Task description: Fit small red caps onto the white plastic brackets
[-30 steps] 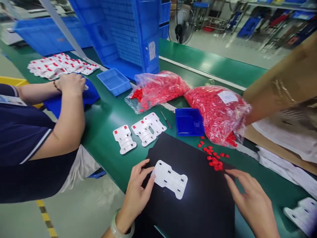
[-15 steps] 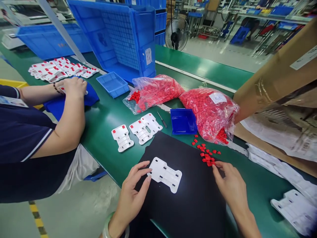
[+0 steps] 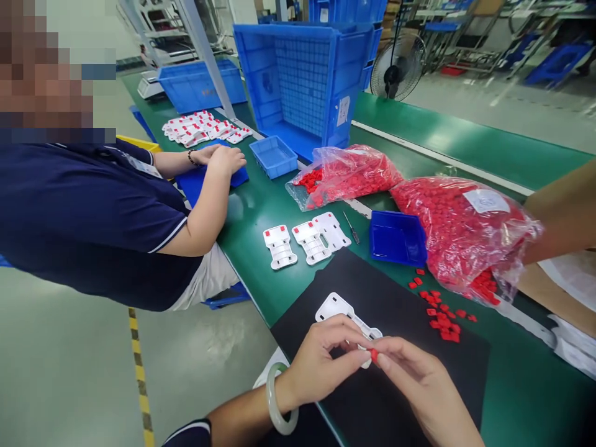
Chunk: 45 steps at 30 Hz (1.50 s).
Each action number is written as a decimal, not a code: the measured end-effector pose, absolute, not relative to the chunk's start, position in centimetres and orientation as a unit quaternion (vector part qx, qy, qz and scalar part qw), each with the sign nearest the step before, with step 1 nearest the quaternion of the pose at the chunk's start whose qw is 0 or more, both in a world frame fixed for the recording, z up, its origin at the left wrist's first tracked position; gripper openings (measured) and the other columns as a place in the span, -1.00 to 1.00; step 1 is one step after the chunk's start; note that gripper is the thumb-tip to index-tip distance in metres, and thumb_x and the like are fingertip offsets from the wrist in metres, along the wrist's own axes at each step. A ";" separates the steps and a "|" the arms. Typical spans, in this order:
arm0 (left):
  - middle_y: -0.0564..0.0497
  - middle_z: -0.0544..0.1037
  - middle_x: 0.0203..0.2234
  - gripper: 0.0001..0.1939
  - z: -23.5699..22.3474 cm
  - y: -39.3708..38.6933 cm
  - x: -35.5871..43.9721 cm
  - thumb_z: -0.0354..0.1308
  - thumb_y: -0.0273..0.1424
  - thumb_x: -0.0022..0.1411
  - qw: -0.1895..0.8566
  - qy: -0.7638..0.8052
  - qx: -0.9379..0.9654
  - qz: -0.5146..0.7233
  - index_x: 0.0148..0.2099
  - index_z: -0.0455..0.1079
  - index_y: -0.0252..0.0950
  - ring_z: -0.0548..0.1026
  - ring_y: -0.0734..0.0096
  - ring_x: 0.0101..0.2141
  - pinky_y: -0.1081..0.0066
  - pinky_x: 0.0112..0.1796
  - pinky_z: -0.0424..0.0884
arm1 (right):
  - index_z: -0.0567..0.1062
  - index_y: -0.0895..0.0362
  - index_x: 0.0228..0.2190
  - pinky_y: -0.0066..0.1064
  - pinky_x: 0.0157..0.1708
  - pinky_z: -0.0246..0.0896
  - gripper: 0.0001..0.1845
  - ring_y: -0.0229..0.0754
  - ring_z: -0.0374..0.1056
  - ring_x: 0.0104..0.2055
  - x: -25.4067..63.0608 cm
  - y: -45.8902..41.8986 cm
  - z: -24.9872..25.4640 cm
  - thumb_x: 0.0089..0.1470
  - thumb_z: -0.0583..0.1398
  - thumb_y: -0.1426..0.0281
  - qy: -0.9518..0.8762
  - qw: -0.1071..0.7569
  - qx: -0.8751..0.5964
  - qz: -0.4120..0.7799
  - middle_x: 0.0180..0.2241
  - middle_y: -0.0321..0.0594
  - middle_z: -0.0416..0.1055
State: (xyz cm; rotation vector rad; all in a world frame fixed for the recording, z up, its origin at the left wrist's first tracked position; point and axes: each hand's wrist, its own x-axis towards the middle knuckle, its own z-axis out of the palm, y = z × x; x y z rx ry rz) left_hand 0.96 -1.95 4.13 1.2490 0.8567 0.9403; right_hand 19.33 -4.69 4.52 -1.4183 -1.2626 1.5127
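Observation:
My left hand (image 3: pixel 316 360) and my right hand (image 3: pixel 421 385) meet fingertip to fingertip, pinching a small red plastic piece (image 3: pixel 374 355) between them. Just below lies a white plastic plate (image 3: pixel 336 304) with small dark slots, flat on a black mat (image 3: pixel 372 410); my fingers cover part of it. To the right of the plate, loose red pieces (image 3: pixel 444 324) are scattered at the mat's edge. Beyond the mat, several white plates (image 3: pixel 279 246) lie on the green table, some with red pieces in their corners.
A dark blue tray (image 3: pixel 398 239), a screwdriver (image 3: pixel 352 228) and a bag of red pieces (image 3: pixel 465 230) lie ahead. A second bag (image 3: pixel 358 177) and a large blue crate (image 3: pixel 342 93) are farther back. At left a co-worker (image 3: pixel 116 205) sits handling things over a blue mat.
My right hand has left the pile of red pieces and come in to my left hand, with a red piece now between them. My left hand's fingers have closed. The view has swung left.

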 end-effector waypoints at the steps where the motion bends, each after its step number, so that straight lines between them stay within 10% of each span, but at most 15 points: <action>1: -0.06 0.51 -0.37 -0.88 4.1 -1.8 0.8 0.22 -0.43 0.21 0.620 0.383 0.547 0.411 -0.23 0.59 -0.28 0.44 0.43 -0.37 0.42 -0.32 0.39 | 0.57 0.05 -0.30 -0.45 -0.24 0.42 -0.80 -0.15 0.49 -0.26 19.1 -4.7 4.6 0.10 0.24 0.21 -0.509 0.350 -0.554 0.557 -0.34 -0.23 0.55; 14: -0.05 0.49 -0.25 -0.79 2.4 -0.4 -0.8 0.18 -0.46 0.22 0.520 0.469 0.584 0.410 -0.07 0.44 -0.27 0.45 0.38 -0.28 0.36 -0.20 0.42 | 0.50 0.01 -0.24 -0.39 -0.25 0.38 -0.79 -0.15 0.49 -0.29 20.6 0.1 5.5 0.22 0.11 0.21 -0.770 0.289 -0.556 0.124 -0.28 -0.25 0.55; 20: -0.15 0.40 -0.08 -0.82 0.0 -0.1 -2.9 0.07 -0.38 0.31 0.384 0.562 0.672 0.291 -0.06 0.38 -0.24 0.37 0.16 -0.05 0.14 -0.03 0.36 | 0.54 0.15 -0.25 -0.19 -0.18 0.27 -0.59 0.00 0.35 -0.20 26.5 11.2 5.4 0.27 -0.01 0.20 -0.809 0.104 -0.571 -0.088 -0.24 -0.07 0.46; 45: -0.09 0.24 0.07 -0.80 -0.1 0.2 -2.4 0.15 -0.50 0.11 0.486 0.589 0.615 0.197 -0.27 0.17 -0.22 0.21 0.10 0.05 0.04 0.03 0.22 | 0.57 0.18 -0.43 -0.23 -0.27 0.17 -0.77 -0.05 0.26 -0.29 28.7 18.4 0.1 0.12 0.12 0.43 -0.849 -0.015 -0.522 -0.087 -0.31 -0.04 0.38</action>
